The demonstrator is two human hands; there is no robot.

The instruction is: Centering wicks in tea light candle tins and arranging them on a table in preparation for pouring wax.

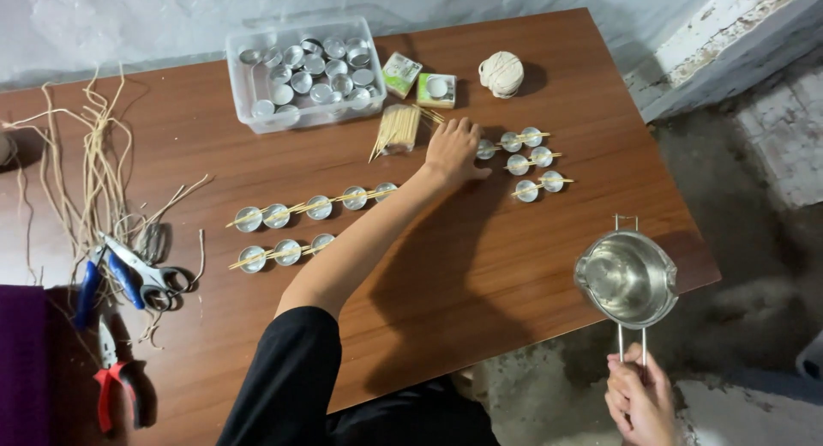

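Brown wood makes up the table point(480, 266), seen from above. At its far left lie loose strands of pale cord point(86, 167). Below them sit blue-handled scissors point(133, 274) and red-handled pliers point(111, 382), with a purple cloth point(21, 364) at the frame's edge.

Moving right, two rows of small metal candle cups point(296, 214) lie on the table, with thin wooden sticks resting across their tops. Behind them, near the back edge, stands a clear plastic bin point(240, 77) filled with more empty metal cups.

Next to the bin are two small green boxes point(420, 81) and a bundle of wooden sticks point(396, 127). The person's left arm, in a black sleeve, stretches across the middle of the table. The left hand point(452, 150) rests palm down with fingers loosely spread, its fingertips at a cup point(485, 149), just right of the stick bundle. Whether it pinches anything cannot be told.

Beyond the hand is a second cluster of cups with sticks point(531, 163), and behind that a ball of pale twine point(501, 73).

Farthest right, off the table's edge and above the grey floor, the right hand point(639, 394) is closed around the wire handle of a steel pouring pot point(627, 279), held level near the table's corner.
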